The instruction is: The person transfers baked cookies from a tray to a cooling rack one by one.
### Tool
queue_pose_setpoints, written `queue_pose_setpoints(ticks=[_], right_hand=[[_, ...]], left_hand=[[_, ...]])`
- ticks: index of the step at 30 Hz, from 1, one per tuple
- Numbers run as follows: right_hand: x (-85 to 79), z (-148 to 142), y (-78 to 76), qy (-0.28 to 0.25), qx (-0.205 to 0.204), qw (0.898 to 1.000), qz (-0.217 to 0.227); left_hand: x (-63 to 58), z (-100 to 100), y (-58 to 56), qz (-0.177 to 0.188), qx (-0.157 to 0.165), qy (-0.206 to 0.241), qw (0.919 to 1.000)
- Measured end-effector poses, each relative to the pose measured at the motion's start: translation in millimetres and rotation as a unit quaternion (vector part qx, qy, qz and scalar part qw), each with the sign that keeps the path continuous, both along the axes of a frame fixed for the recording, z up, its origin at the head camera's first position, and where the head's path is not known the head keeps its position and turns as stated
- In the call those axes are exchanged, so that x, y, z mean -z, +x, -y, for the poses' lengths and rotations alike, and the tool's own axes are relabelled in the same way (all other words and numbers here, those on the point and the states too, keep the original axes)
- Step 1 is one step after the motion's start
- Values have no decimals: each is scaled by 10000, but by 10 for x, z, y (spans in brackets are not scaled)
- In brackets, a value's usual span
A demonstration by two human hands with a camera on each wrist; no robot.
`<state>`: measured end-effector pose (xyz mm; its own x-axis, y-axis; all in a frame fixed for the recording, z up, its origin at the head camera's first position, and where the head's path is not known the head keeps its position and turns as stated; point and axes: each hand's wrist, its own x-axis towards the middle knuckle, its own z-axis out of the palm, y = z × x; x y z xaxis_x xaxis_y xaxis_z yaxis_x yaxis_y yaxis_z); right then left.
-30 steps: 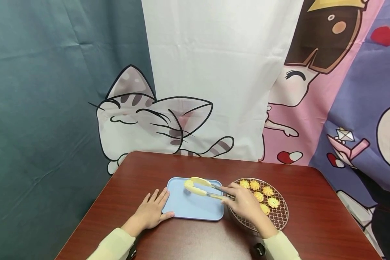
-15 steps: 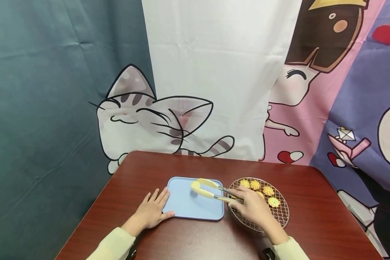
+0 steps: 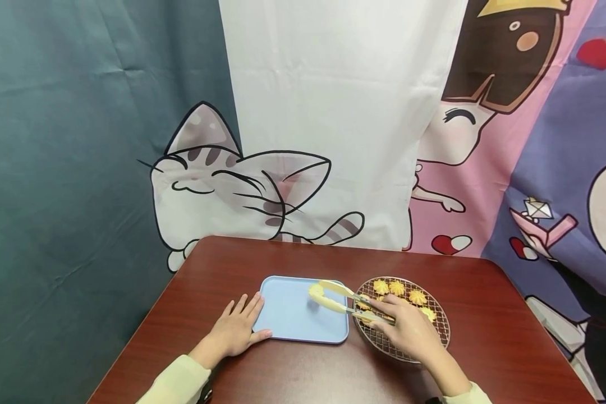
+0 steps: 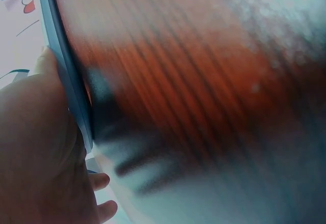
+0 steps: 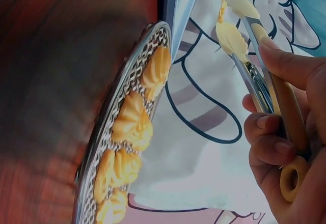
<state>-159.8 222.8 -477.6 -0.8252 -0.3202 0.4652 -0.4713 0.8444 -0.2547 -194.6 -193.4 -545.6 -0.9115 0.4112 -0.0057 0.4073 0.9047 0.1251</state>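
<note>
My right hand [image 3: 409,330] grips a pair of tongs [image 3: 331,304] with pale yellow tips and metal arms. A small piped cookie [image 3: 316,292] is pinched between the tips, over the right half of a light blue tray [image 3: 288,320]. In the right wrist view, thumb and curled fingers wrap the tongs' handles [image 5: 289,117], and the cookie [image 5: 222,11] shows edge-on. My left hand [image 3: 230,332] rests at the tray's left edge with spread fingers. In the left wrist view the hand [image 4: 38,137] lies along the tray's rim [image 4: 63,63].
Right of the tray, a round wire rack [image 3: 396,349] carries several golden piped cookies [image 3: 417,297], some hidden under my right hand. Both stand on a reddish-brown table [image 3: 222,264]. A cartoon-printed curtain [image 3: 333,129] hangs behind the table's far edge.
My right hand has moved right and slightly toward me, carrying the tongs and cookie from the tray's middle toward its right side. The left hand has stayed put.
</note>
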Motion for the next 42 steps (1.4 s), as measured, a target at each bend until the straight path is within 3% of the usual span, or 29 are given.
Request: queue_pose_setpoints(ticks=[9, 18, 27, 31, 42], right_hand=[[-39, -122, 138, 26, -23, 9996, -266], [-64, -227, 236, 0, -246, 9977, -639], [-109, -329, 387, 82, 201, 9991, -372], [-110, -396, 459, 64, 261, 9982, -528], [-113, -518, 623, 127, 513, 9976, -449]], left_hand=[[62, 19, -25, -117, -56, -147, 9998], [-12, 0, 3, -22, 14, -23, 10000], [-109, -30, 31, 111, -59, -109, 9999], [-96, -32, 21, 108, -68, -120, 9998], [-20, -5, -3, -22, -37, -183, 9998]])
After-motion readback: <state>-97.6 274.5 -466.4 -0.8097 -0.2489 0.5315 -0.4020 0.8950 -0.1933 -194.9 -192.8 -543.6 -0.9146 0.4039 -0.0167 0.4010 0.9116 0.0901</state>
